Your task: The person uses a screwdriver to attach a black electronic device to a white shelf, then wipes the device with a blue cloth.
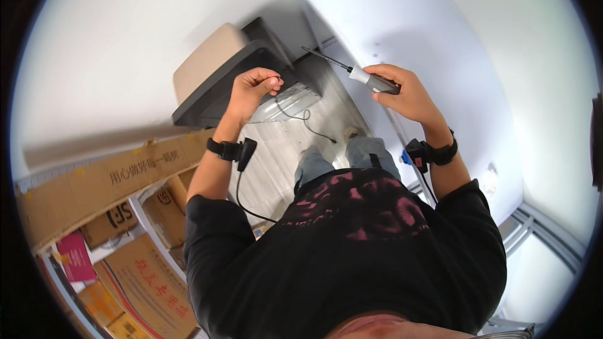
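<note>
My right hand (405, 93) grips a screwdriver (359, 75) by its grey and dark handle. The long dark shaft points up and to the left, its tip in the air left of the white panel. Across from it, my left hand (254, 91) is raised with thumb and fingers pinched together. Something small and dark may show at the fingertips, too small to name. The two hands are apart, and the screwdriver does not touch the left hand.
Beyond my left hand stands a tan and black bulky object (210, 66). A black cable (306, 124) curls on the pale floor (264, 176). Several cardboard boxes (147, 285) fill shelving at lower left. A large white panel (440, 56) rises at right, with a metal frame (553, 238) below.
</note>
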`<move>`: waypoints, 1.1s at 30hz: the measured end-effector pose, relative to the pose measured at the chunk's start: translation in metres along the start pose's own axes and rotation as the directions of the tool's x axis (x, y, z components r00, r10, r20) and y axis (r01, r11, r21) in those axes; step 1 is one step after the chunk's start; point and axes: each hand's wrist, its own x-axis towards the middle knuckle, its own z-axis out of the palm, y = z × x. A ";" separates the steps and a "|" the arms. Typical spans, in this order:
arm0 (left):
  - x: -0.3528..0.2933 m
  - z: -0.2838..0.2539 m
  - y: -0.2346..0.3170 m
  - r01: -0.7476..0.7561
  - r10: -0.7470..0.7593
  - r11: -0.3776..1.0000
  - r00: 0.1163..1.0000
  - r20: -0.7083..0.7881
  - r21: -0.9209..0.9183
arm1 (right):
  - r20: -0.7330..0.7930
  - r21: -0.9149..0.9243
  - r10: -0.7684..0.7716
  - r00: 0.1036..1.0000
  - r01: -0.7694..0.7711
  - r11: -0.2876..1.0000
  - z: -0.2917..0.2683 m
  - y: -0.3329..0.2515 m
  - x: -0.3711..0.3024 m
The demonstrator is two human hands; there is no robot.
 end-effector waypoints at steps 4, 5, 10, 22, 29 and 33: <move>-0.042 -0.036 -0.027 -0.011 -0.063 0.885 0.988 -0.144 -0.466 | 0.088 -0.030 0.012 0.996 -0.009 1.000 0.057 -0.024 0.022; -0.048 -0.042 -0.034 -0.038 -0.062 0.810 0.987 -0.151 -0.585 | 0.093 -0.017 -0.013 0.996 0.014 1.000 0.074 -0.023 0.024; -0.072 -0.068 -0.052 -0.082 -0.025 0.538 0.993 -0.113 -0.839 | 0.087 0.081 -0.011 0.996 0.004 0.997 0.153 -0.017 0.027; -0.096 -0.147 -0.057 -0.004 -0.001 0.510 1.000 -0.006 -0.860 | -0.061 0.076 0.091 0.994 -0.086 0.993 0.260 -0.053 0.015; -0.107 -0.161 -0.032 0.030 -0.056 0.811 0.998 -0.026 -0.585 | -0.190 -0.183 -0.088 0.978 0.053 0.982 0.277 -0.078 0.006; -0.103 -0.169 -0.006 0.043 -0.073 0.895 0.996 -0.051 -0.444 | -0.218 -0.146 -0.120 0.968 0.090 0.985 0.283 -0.077 0.011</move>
